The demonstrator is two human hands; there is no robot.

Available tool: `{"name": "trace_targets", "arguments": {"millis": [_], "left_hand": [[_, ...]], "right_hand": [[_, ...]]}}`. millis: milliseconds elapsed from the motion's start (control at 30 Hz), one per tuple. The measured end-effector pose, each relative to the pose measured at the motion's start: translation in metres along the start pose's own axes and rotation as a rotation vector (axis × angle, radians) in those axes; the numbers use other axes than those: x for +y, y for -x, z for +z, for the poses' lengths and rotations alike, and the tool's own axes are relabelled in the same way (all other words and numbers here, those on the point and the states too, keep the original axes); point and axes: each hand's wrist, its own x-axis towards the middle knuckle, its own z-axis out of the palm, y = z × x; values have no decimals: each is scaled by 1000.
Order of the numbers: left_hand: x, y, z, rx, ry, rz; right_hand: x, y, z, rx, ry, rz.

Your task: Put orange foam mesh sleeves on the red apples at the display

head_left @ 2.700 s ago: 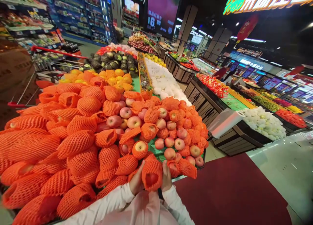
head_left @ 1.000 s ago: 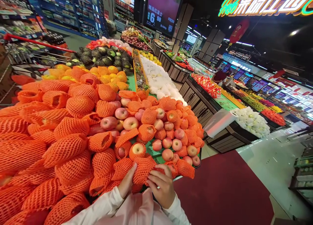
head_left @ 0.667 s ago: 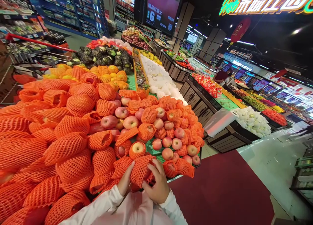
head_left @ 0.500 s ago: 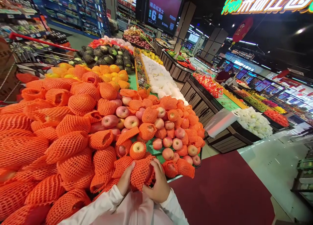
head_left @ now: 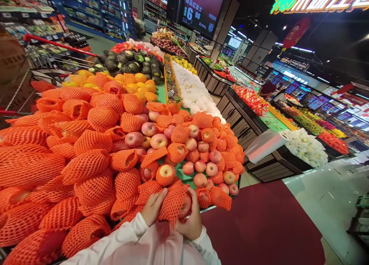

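Close to my body, both hands hold a red apple (head_left: 185,208) partly wrapped in an orange foam net (head_left: 172,206). My left hand (head_left: 153,208) presses the net from the left, its fingers bent against the mesh. On the other side my right hand (head_left: 192,219) curls round the apple, thumb beneath it and fingers over the top. Bare red skin shows at the net's right side. Just beyond my hands sits another netted apple (head_left: 166,173), its top exposed. Loose bare apples (head_left: 200,179) lie on the green liner ahead to the right.
Large fruits in orange nets (head_left: 86,167) heap up on the left. Farther back are yellow-netted fruit (head_left: 140,84), dark-netted fruit (head_left: 129,63) and white-wrapped fruit (head_left: 193,90). A plastic bag roll (head_left: 263,145) stands right, above a dark red mat (head_left: 259,222). A cart handle (head_left: 60,45) shows left.
The net has shifted leftward on the apple, baring more red skin near my right hand. The camera view has turned slightly left, so the scene sits farther right.
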Motion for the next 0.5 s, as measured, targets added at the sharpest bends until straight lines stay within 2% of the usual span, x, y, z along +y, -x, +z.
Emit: {"name": "trace_targets", "arguments": {"millis": [100,200,267,433,500], "left_hand": [[4,0,1,-92,-127,40],[3,3,-2,-79,-162,38],[1,7,-4,-92,-148,30],[3,10,-4,-352,-85,48],[7,9,-3,-395,-102,65]], "right_hand": [[8,-1,2,62,-413,234],[13,-3,0,118,-863,563],[17,-2,-4,134,-1006,663],[26,-4,-24,314,-874,563],[24,-12,-38,411,-805,485]]}}
